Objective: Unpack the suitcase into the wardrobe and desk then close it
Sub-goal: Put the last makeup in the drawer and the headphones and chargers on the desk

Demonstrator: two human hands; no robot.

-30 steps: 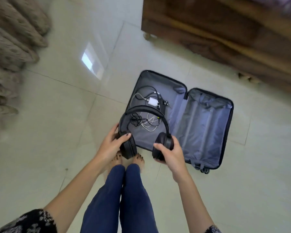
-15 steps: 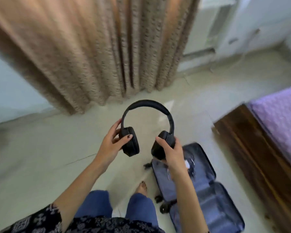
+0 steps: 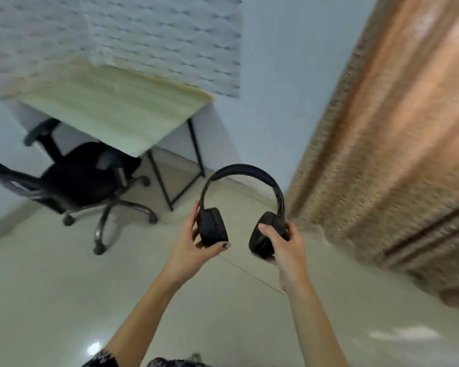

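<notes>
L hand (image 3: 194,250) + R hand (image 3: 284,247) each grip one earcup of headphones (image 3: 243,173). Carry level to table (image 3: 112,112), set flat by near corner, avoid chair (image 3: 85,178).

— Any writing, label or number legible here?
— None that I can read.
— Not even a brand on the headphones (image 3: 214,227)?
— Their surfaces show plain black, with no mark I can make out.
— And the wall panel (image 3: 143,35)?
— Only a blurred repeating pattern. No letters or digits can be told.
</notes>
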